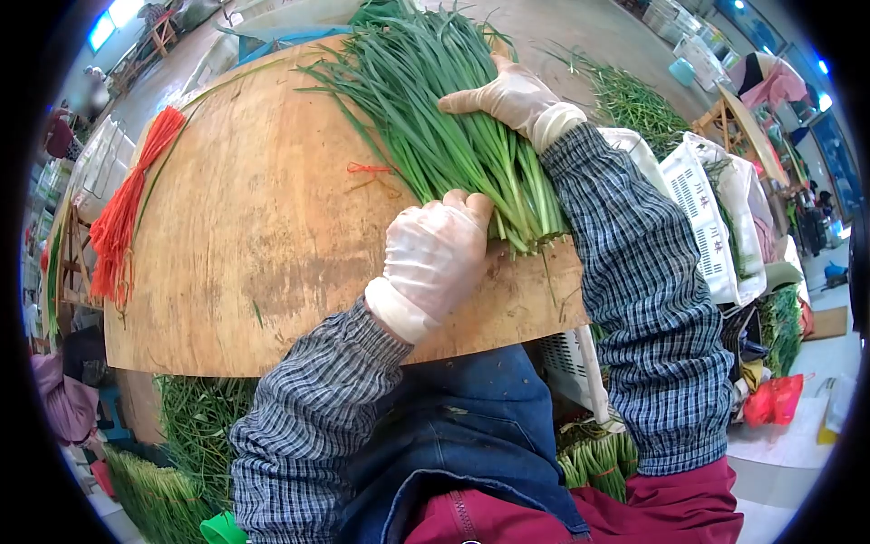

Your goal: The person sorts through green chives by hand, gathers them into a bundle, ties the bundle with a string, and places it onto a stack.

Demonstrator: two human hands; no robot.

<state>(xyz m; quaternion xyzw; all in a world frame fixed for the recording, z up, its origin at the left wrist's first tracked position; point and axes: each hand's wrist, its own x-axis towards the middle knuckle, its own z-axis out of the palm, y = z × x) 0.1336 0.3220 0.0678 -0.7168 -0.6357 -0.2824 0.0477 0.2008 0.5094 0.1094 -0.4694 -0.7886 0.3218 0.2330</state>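
1. Greens (433,136) slant along the worktop's (236,218) right side, tips at its far edge, stems toward its near-right corner.
2. Right hand (509,98) spread atop them; left hand (435,254) curled beside stems.
3. Scuffed wood; white crate (700,218) alongside.

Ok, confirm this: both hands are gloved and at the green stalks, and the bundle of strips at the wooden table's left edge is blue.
One thing is wrong: the bundle of strips at the left edge of the wooden table is red, not blue, as the head view shows. The rest stands: left hand and right hand are both gloved and at the green stalks.
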